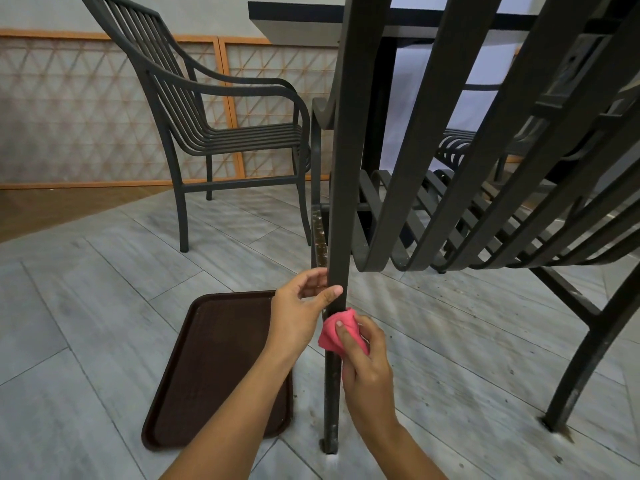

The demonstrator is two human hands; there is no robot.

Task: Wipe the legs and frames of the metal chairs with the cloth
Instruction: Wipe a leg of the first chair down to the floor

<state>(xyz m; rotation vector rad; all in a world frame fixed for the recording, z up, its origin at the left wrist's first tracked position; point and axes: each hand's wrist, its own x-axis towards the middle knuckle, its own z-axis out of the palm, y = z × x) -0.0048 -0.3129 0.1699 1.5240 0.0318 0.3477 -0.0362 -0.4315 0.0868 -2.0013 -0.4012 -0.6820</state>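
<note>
I read no brand, label or writing on anything here. Close in front of me a dark metal slatted chair [485, 202] fills the right side, its curved flat bars sweeping down to the pale grey plank-pattern floor [86, 306]. A second dark metal armchair [221, 133] stands well apart by the lattice wall panel. A brown rectangular plastic tray [214, 368] with rounded corners lies flat on the floor just left of the near chair's straight, scuffed leg [337, 202]. My left hand [301, 306] grips that leg, thumb across its front. Just below, my right hand [367, 362] holds a bunched pink cloth [337, 332] pressed against the leg.
</note>
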